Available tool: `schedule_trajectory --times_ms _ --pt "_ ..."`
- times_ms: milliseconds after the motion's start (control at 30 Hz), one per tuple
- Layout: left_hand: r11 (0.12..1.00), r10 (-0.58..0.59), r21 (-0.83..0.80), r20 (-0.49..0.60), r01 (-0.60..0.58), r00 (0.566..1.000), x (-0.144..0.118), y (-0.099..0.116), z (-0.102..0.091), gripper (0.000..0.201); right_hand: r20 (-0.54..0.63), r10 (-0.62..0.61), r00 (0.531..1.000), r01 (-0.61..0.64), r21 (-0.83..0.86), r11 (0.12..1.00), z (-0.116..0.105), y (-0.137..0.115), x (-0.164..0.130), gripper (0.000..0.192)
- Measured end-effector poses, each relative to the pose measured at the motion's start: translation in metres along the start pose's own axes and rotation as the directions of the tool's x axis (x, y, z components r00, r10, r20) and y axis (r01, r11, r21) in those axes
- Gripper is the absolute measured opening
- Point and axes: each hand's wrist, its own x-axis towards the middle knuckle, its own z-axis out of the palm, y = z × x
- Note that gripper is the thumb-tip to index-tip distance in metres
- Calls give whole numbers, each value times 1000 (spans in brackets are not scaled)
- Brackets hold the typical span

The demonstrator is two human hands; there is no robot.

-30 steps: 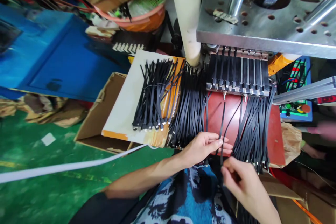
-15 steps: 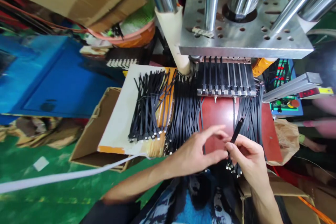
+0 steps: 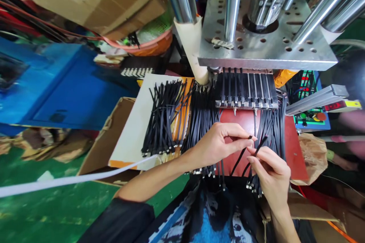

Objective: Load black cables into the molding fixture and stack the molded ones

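Observation:
My left hand [image 3: 218, 142] pinches the tip of a black flat cable [image 3: 238, 162], which slants down to the left over the red work surface. Close beside it, my right hand [image 3: 272, 172] has thumb and forefinger closed on another black flat cable [image 3: 261, 144]. Below my right fingers show several metal-ended plugs [image 3: 253, 188]. A metal mould [image 3: 246, 104] lies beyond both hands, with black cables in its left slots. Black cables lie in one bundle [image 3: 272, 129] right of centre and in another [image 3: 202, 121] left of it.
Above the mould hangs a thick steel press plate [image 3: 268, 62] on steel columns. More cables lie on a white board [image 3: 128, 133] at the left, over a cardboard box [image 3: 97, 152]. A metal bar [image 3: 316, 100] and a control panel [image 3: 312, 121] stand at the right.
My left hand, open beside my right hand before, has closed on a cable tip and moved slightly up and right. The cable in my right hand now shows less above the fingers.

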Motion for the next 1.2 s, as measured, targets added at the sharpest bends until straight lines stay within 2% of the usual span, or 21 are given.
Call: schedule_trajectory --times_ms 133,200,267,300,367,433,467,500,567,633,700,733,767,800,867,933,1000,1100,1200 --pt "998 56 35 -22 -55 998 0 -2 2 11 64 -22 998 22 -6 1000 9 -1 11 12" --pt "986 114 124 -38 -109 993 4 -2 2 11 80 -9 997 10 -8 1000 15 3 13 20" --pt "953 199 253 -104 -168 974 15 -4 -4 12 144 66 987 -65 -11 998 20 10 9 26" --pt "925 253 328 -154 -192 955 23 -7 -10 13 213 128 969 -128 -9 992 21 13 5 28" --pt "850 357 482 -236 -210 904 47 -16 -23 15 393 244 887 -260 -13 966 18 15 2 33" --pt "755 408 628 -226 -188 885 76 -27 -38 15 515 294 805 -308 -61 950 6 9 10 38" --pt "702 405 692 -198 -165 893 90 -33 -44 15 523 286 803 -278 -96 956 -3 3 22 40" --pt "652 388 747 -178 -133 904 103 -38 -49 16 502 254 827 -216 -134 967 -13 -3 38 43" --pt "581 343 813 -202 -38 918 124 -44 -53 16 412 131 902 -48 -206 977 -33 -17 84 47" --pt "575 315 815 -298 68 901 133 -47 -53 12 345 16 939 72 -241 968 -44 -25 137 49" --pt "598 336 797 -345 84 877 130 -47 -51 24 326 -3 945 86 -239 967 -45 -24 185 46" --pt "594 373 804 -313 35 873 124 -47 -50 34 328 1 945 79 -229 970 -43 -21 205 47" --pt "563 421 825 -230 -54 877 117 -47 -50 41 333 3 943 74 -217 973 -39 -17 221 49" --pt "503 465 847 -99 -170 880 109 -48 -50 44 342 -2 940 79 -212 974 -35 -13 233 50" --pt "327 486 855 213 -402 848 96 -51 -53 40 370 -24 929 118 -234 965 -28 -4 248 50" --pt "170 416 828 432 -535 800 87 -54 -57 37 373 -34 927 148 -281 948 -25 2 252 47" --pt "73 358 827 499 -557 789 85 -56 -58 38 339 -43 940 157 -315 936 -25 6 251 45" --pt "-14 326 871 469 -492 821 86 -56 -53 37 296 -83 952 165 -265 950 -28 10 249 39" --pt "-68 286 903 426 -425 858 85 -51 -40 41 318 -102 943 162 -168 973 -28 13 250 42"
